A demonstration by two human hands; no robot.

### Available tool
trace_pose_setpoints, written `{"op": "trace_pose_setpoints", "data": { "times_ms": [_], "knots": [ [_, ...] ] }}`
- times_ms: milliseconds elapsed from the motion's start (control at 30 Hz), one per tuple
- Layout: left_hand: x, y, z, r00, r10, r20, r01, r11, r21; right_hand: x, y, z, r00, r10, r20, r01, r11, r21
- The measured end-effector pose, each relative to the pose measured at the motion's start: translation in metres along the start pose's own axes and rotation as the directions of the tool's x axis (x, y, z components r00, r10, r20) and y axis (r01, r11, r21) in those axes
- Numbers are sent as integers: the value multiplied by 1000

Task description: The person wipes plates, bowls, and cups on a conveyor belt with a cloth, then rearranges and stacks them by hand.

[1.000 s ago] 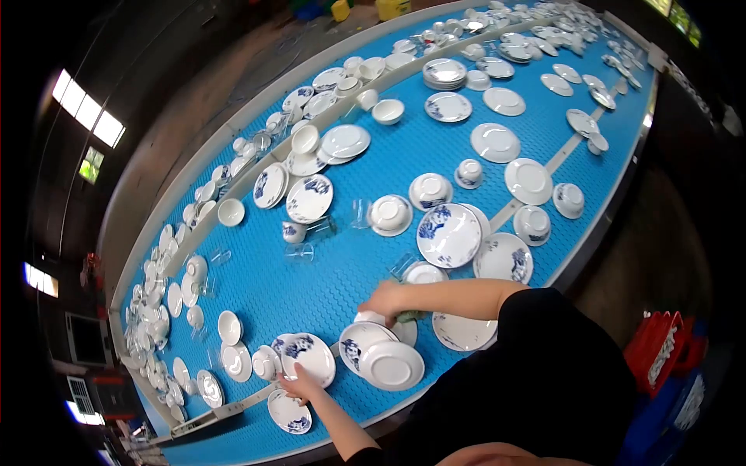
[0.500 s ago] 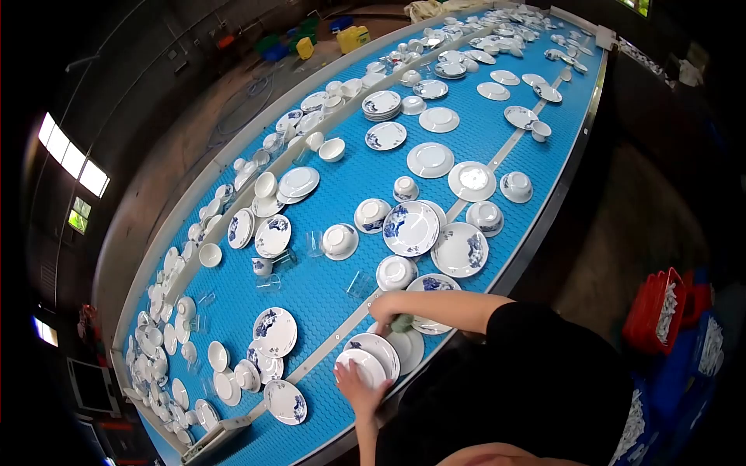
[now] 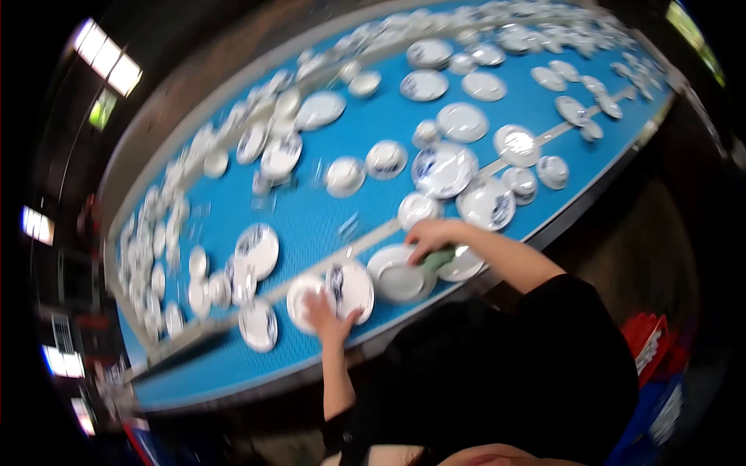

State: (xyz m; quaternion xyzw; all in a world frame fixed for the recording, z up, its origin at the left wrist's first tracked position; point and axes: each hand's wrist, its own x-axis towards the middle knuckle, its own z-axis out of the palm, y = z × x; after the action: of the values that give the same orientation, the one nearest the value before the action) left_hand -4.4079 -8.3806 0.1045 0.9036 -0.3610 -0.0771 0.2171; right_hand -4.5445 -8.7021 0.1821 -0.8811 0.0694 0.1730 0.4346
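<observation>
My left hand (image 3: pixel 329 317) lies with spread fingers over a white plate (image 3: pixel 300 289); its thumb reaches the lower edge of a blue-patterned plate (image 3: pixel 353 287) beside it. The hand is slightly blurred. My right hand (image 3: pixel 434 235) is closed round a green cloth (image 3: pixel 437 261), its fingers at the upper edge of a larger white plate (image 3: pixel 395 276). My right fingertips are partly hidden. Another white plate (image 3: pixel 463 265) lies partly under my forearm. An upturned white bowl (image 3: pixel 420 210) sits just beyond the right hand.
A blue belt (image 3: pixel 311 225) carries many plates, bowls and clear glasses (image 3: pixel 349 227). A pale divider strip (image 3: pixel 356 247) runs along it, and a metal edge (image 3: pixel 544 237) borders my side. A red crate (image 3: pixel 642 342) and a blue crate (image 3: pixel 649 408) stand at right.
The view has swung, shifting the belt in the frame. My left hand has moved left with the white plate, which is now apart from the larger plate. The right hand keeps the cloth.
</observation>
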Motion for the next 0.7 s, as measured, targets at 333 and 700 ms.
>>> {"op": "trace_pose_setpoints", "data": {
  "times_ms": [333,700],
  "knots": [
    [2,50,21,987,-44,157,3,968,252,-50,39,67,633,-499,-592,236,853,-466],
    [36,82,51,996,-74,58,56,962,268,-74,123,36,708,-330,-625,97,921,-377]
  ]
}}
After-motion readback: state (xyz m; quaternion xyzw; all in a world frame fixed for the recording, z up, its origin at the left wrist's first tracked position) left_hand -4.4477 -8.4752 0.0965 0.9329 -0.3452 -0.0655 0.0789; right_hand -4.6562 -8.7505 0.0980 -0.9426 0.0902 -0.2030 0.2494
